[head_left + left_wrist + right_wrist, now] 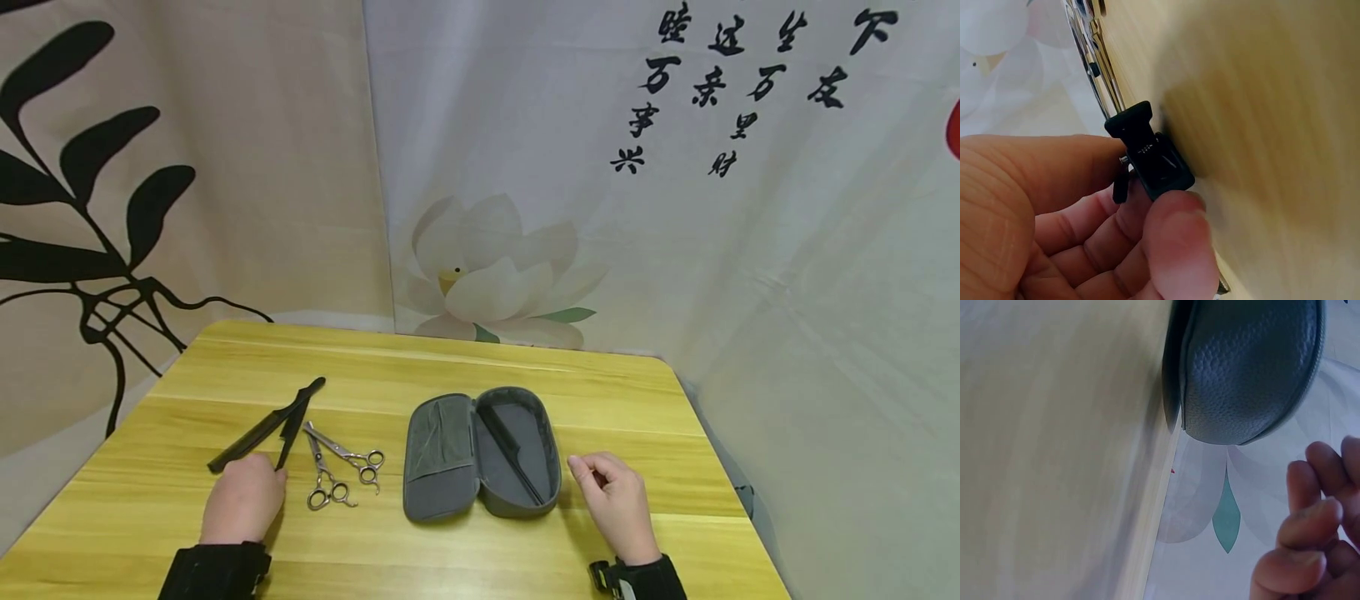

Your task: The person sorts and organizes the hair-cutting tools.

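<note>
the left hand (pixel 243 500) pinched the near end of a black tool (pixel 292 423) over the table (pixel 615 408), left of two scissors (pixel 319 468); the right hand (pixel 618 500), loosely curled, hovered just beside the gray case (pixel 444 493)

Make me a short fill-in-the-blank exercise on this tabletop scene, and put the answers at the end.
1. The table bears ____ pairs of scissors.
2. Rather than shut, the gray case lies ____, showing a dark item inside.
3. The left hand pinches a slim tool whose color is ____.
4. Beside the case, the person's ____ hand holds nothing.

Missing words: two; open; black; right.
</note>
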The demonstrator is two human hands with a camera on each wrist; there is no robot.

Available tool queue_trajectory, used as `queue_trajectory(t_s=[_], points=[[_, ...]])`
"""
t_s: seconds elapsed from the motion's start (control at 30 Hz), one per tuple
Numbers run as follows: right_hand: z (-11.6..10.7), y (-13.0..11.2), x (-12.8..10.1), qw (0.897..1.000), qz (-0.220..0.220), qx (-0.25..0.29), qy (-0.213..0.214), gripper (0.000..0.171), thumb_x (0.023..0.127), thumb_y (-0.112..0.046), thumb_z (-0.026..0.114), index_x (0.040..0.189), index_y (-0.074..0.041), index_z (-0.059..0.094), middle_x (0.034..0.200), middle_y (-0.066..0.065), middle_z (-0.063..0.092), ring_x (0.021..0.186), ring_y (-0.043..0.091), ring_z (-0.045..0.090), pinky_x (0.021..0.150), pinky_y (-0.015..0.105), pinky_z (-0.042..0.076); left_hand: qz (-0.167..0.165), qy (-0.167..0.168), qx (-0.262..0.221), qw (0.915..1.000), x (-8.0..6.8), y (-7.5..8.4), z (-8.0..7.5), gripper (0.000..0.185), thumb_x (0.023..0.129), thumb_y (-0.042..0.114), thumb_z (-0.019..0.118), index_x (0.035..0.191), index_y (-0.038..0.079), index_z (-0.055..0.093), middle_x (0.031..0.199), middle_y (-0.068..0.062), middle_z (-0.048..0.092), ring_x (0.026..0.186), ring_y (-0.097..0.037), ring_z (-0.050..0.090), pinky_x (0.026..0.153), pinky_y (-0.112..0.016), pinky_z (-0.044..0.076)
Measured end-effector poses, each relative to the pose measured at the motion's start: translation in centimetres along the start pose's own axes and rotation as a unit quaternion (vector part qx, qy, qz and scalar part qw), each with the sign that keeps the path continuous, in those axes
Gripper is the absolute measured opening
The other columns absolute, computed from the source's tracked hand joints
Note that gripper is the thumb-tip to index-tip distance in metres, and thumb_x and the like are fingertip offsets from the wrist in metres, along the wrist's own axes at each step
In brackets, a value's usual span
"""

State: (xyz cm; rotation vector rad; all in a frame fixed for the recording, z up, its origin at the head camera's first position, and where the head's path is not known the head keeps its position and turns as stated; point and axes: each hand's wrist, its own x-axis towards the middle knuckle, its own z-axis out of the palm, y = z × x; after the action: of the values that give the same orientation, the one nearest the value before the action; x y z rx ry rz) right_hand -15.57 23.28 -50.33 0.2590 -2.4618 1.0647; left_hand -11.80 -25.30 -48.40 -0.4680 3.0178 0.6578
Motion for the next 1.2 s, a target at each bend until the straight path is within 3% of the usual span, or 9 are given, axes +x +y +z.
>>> queue_trajectory(t_s=[0.2, 0.37, 0.7, 0.83, 1.0, 1.1, 1.2], points=[[0.1, 0.1, 0.0, 1.0, -0.008, 0.002, 0.005, 0.024, 0.097, -0.02, 0.082, 0.075, -0.025, 0.073, 0.071, -0.014, 0.057, 0.059, 0.002, 0.045, 0.053, 0.021, 0.039, 0.028, 0.058, 0.011, 0.9978, 0.1, -0.7, 0.1, 0.026, 0.1, 0.007, 0.068, 0.085, -0.014, 0.068, 0.071, -0.024, 0.068, 0.064, -0.04, 0.071, 0.053, -0.054, 0.055], [0.1, 0.2, 0.0, 1.0, -0.007, 0.001, 0.005, 0.025, 0.097, -0.021, 0.081, 0.075, -0.026, 0.072, 0.07, -0.014, 0.056, 0.059, 0.001, 0.044, 0.054, 0.021, 0.038, 0.026, 0.1, 0.004, 0.9946, 0.1, -1.1, -0.1, 0.025, 0.101, 0.008, 0.069, 0.085, -0.011, 0.067, 0.072, -0.025, 0.068, 0.065, -0.044, 0.07, 0.055, -0.057, 0.055], [-0.1, -0.1, 0.0, 1.0, -0.002, 0.004, -0.002, 0.024, 0.099, -0.023, 0.079, 0.076, -0.027, 0.072, 0.071, -0.013, 0.056, 0.059, 0.002, 0.044, 0.055, 0.021, 0.037, 0.006, 0.164, -0.071, 0.9838, -0.3, 0.3, -0.6, 0.026, 0.106, 0.017, 0.068, 0.104, -0.008, 0.074, 0.084, -0.024, 0.075, 0.063, -0.033, 0.068, 0.054, -0.045, 0.05], [-0.1, 0.0, 0.0, 1.0, -0.003, 0.004, -0.001, 0.024, 0.098, -0.021, 0.08, 0.076, -0.027, 0.072, 0.071, -0.014, 0.057, 0.059, 0.002, 0.045, 0.055, 0.021, 0.038, 0.007, 0.21, -0.113, 0.971, -0.5, 1.0, -0.5, 0.025, 0.105, 0.018, 0.071, 0.106, -0.007, 0.076, 0.087, -0.023, 0.076, 0.063, -0.029, 0.066, 0.053, -0.037, 0.046], [0.0, 0.0, -0.1, 1.0, -0.009, 0.005, 0.001, 0.024, 0.097, -0.019, 0.081, 0.076, -0.027, 0.072, 0.07, -0.014, 0.056, 0.059, 0.002, 0.044, 0.054, 0.021, 0.039, 0.01, 0.244, -0.204, 0.948, -1.1, 2.7, -0.1, 0.024, 0.104, 0.022, 0.073, 0.109, -0.001, 0.078, 0.086, -0.017, 0.078, 0.057, -0.011, 0.059, 0.05, -0.021, 0.041], [0.0, -0.1, -0.1, 1.0, -0.012, 0.006, 0.001, 0.025, 0.097, -0.019, 0.081, 0.075, -0.026, 0.072, 0.07, -0.014, 0.055, 0.059, 0.001, 0.044, 0.053, 0.021, 0.039, 0.028, 0.229, -0.287, 0.9297, -1.9, 4.6, 0.6, 0.022, 0.103, 0.023, 0.074, 0.11, 0.003, 0.078, 0.087, -0.014, 0.078, 0.058, -0.004, 0.064, 0.052, -0.016, 0.049], [0.0, -0.2, -0.2, 1.0, -0.014, 0.007, 0.001, 0.025, 0.097, -0.019, 0.081, 0.075, -0.026, 0.072, 0.069, -0.014, 0.055, 0.059, 0.001, 0.044, 0.053, 0.021, 0.039, 0.053, 0.184, -0.366, 0.9107, -2.9, 6.8, 1.4, 0.02, 0.103, 0.023, 0.074, 0.11, 0.005, 0.078, 0.089, -0.011, 0.079, 0.063, -0.005, 0.068, 0.056, -0.02, 0.058]])
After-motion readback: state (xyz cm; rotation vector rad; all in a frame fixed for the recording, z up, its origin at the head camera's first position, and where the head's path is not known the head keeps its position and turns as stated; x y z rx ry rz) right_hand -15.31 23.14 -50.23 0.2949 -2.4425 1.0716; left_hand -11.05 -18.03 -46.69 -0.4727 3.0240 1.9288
